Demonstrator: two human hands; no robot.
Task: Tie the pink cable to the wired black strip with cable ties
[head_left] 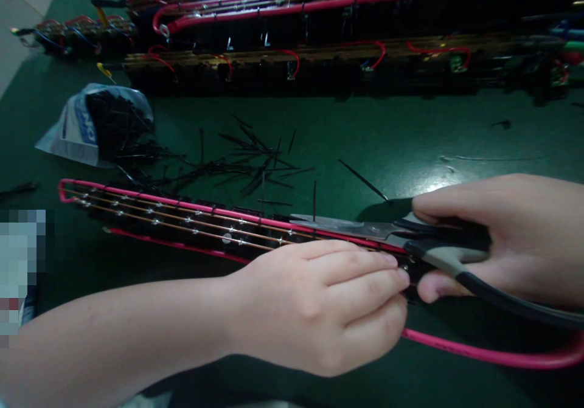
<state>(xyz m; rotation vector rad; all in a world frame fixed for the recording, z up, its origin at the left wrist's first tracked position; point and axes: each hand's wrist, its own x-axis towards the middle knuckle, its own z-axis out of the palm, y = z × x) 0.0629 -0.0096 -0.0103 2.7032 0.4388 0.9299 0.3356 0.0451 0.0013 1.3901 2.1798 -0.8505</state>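
Observation:
A long black strip [227, 238] with copper wires, soldered joints and a thick pinkish-red cable [194, 205] lies slantwise on the table. My left hand [319, 304] is closed over its right part, fingers together; the fingertips' hold underneath is hidden. In my right hand [511, 231] is a pair of scissors [431, 247] with grey and black handles, gripped around the handles. Its blades [337, 225] point left and lie along the red cable, near an upright black cable tie tail [314, 202]. Another such tail [263, 194] stands further left on the strip.
Behind the strip, a plastic bag [68, 129] spills black cable ties [241, 165] onto the green table [365, 131]. More long wired assemblies [292, 16] with red cables line the back. A red cable loop [493, 350] curves at front right.

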